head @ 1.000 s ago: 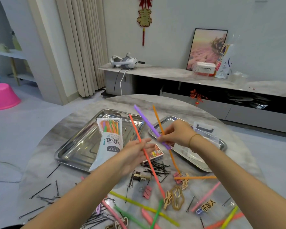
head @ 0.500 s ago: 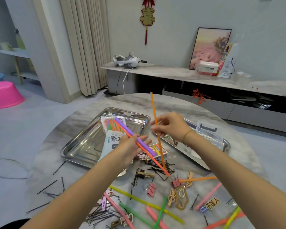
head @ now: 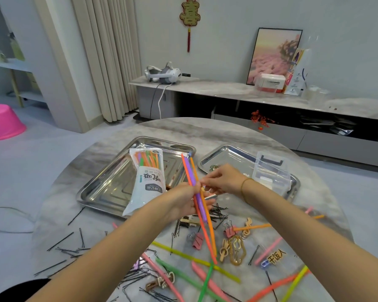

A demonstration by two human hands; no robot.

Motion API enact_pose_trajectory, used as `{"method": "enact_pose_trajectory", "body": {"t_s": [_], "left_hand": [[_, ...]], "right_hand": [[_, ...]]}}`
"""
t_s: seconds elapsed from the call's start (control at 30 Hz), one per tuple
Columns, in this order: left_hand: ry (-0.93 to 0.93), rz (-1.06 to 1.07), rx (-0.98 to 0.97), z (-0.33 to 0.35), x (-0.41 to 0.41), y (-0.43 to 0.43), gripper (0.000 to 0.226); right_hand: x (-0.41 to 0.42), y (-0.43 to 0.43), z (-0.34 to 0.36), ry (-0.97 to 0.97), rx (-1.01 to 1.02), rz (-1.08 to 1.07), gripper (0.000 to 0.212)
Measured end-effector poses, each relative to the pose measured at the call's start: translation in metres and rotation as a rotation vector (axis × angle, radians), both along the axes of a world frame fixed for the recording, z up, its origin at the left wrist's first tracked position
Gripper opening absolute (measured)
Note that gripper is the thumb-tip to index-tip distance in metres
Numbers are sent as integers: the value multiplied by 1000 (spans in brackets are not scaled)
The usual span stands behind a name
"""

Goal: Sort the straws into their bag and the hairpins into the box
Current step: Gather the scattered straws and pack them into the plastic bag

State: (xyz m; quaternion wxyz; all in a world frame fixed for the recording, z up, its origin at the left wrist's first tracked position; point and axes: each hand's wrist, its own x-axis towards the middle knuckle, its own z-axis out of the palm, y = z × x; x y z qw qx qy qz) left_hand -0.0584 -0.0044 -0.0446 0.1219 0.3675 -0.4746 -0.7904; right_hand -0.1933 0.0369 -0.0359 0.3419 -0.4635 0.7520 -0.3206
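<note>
Three straws (head: 198, 199) in left hand (head: 184, 201)

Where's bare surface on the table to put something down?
Free: the far table strip beyond both trays; the left tray floor left of the straw bag; the right tray floor left of the clear box. Crowded: the near half, strewn with loose straws, hairpins and clips.

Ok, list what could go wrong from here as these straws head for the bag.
1. The left hand pinches three long straws near the middle; one may slip out.
2. The white plastic straw bag lies flat in the steel tray, its mouth already crowded, so ends may snag.
3. Trailing tips could sweep the black hairpins below.
</note>
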Motion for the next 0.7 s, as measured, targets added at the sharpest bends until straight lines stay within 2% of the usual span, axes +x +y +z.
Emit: {"method": "enact_pose_trajectory", "body": {"t_s": [0.13,0.27,0.43,0.5,0.7], "left_hand": [[-23,33,137,-9,-3,-2,23],[-19,68,205,-12,-3,-3,24],[17,108,267,-21,-3,0,16],[28,122,296,-23,-2,4,18],[36,137,306,-20,5,14,18]], "right_hand": [[-26,35,-5,254,26,102,13],[-51,74,-25,576,192,134,14],[-45,90,-41,696,361,241,21],[-42,87,-43,769,385,258,17],[-32,84,-33,995,403,299,24]]}}
